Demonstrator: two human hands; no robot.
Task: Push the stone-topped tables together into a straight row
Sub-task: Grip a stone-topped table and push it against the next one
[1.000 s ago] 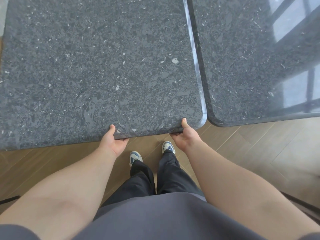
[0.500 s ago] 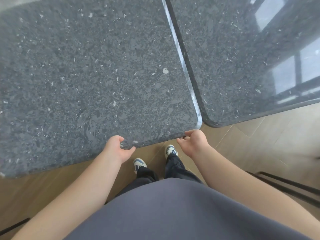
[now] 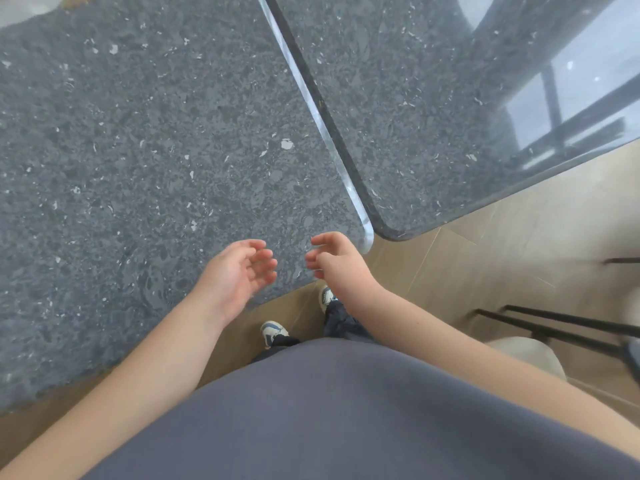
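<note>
Two dark grey speckled stone-topped tables fill the view. The left table [image 3: 145, 161] and the right table [image 3: 433, 98] lie side by side with their long edges touching along a narrow seam. The right table's near edge sits a little farther from me than the left one's corner. My left hand [image 3: 235, 275] hovers above the left table's near edge, palm turned inward, fingers loosely curled, holding nothing. My right hand [image 3: 334, 261] hangs beside it near the table's rounded corner, fingers relaxed and empty.
Light wooden floor [image 3: 485, 265] runs under and to the right of the tables. Black metal chair legs [image 3: 554, 327] and a pale cushion [image 3: 526, 355] stand at the right. My shoes [image 3: 273, 332] are close to the left table's edge.
Both hands have let go of the left table's near edge and lifted above it. The view has tilted, so the seam now slants.
</note>
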